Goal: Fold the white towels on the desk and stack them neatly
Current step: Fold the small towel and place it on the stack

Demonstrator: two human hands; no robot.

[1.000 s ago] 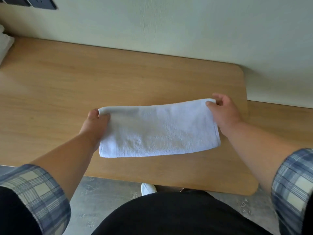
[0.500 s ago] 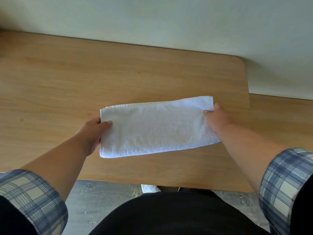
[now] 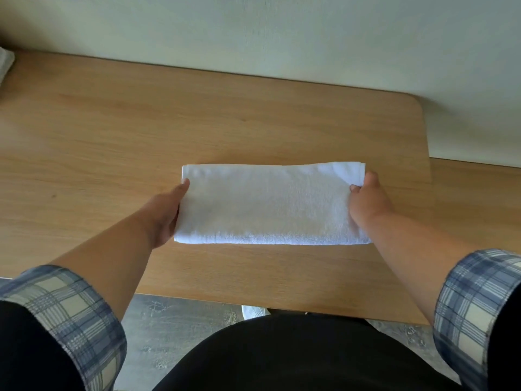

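A white towel [image 3: 267, 204], folded into a long rectangle, lies flat on the wooden desk [image 3: 197, 114] a little right of centre. My left hand [image 3: 165, 214] rests against the towel's left short edge, fingers straight and together along it. My right hand [image 3: 366, 204] is at the right short edge, thumb and fingers pinching the upper right corner of the towel.
A pale wall runs behind the desk. At the far left edge a bit of white cloth [image 3: 5, 63] shows. A lower wooden surface [image 3: 479, 198] adjoins the desk on the right. Grey floor and a white shoe [image 3: 253, 311] lie below the near edge.
The towel, held up by both hands a second ago, now lies flat on the desk. My left hand has let go and flattened against the left edge; my right hand slid down the right edge.
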